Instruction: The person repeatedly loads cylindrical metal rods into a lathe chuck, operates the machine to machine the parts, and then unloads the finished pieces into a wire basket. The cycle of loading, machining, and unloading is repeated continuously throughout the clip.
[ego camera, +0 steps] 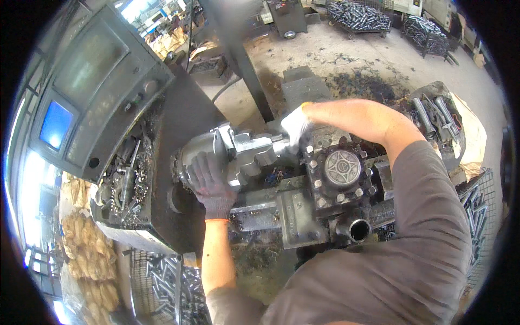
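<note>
A lathe chuck [203, 148] with stepped metal jaws [250, 148] fills the middle of the view. My left hand [209, 178], in a dark glove, lies spread against the chuck's near side. My right hand [295, 128], in a white glove, is at the right end of a shiny metal part [280, 147] that reaches out of the jaws; its fingers are blurred and partly hidden. Just right of it sits the square tool post [342, 168] with several bolts around its round cap. A hollow steel tube [359, 230] stands out below the post.
At the left, the lathe headstock holds a tray of tools and metal chips [128, 178], below a control panel with a blue screen [57, 124]. Wire bins of metal rods [168, 280] stand near. Another tray of tubes [436, 118] is at the right. Loaded carts [359, 18] stand behind.
</note>
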Tool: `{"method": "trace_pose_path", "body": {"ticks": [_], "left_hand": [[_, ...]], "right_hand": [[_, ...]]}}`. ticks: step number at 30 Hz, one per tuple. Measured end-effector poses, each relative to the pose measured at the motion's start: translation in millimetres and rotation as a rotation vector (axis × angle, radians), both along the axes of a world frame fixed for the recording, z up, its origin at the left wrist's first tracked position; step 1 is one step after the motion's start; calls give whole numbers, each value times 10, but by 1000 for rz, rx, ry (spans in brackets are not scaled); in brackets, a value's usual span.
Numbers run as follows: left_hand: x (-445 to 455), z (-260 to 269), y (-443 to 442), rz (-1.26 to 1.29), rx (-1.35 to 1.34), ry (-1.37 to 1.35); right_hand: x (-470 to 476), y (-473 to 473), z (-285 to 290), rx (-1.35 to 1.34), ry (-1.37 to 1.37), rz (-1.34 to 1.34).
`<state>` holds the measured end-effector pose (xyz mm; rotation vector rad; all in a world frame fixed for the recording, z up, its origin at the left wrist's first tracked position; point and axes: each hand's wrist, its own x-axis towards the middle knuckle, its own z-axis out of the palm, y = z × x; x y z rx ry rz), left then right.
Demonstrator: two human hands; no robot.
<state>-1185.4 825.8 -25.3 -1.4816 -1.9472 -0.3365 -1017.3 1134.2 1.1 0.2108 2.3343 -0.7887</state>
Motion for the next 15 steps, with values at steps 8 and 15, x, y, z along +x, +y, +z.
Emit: {"method": "trace_pose_path", "body": {"ticks": [8, 15], "left_hand": [[-130, 379, 102, -11, -153, -133], [-446, 735, 452, -80, -377, -324]], "right_hand": [[-32, -65, -63, 102, -8, -216], [725, 39, 442, 826, 275, -9]]}}
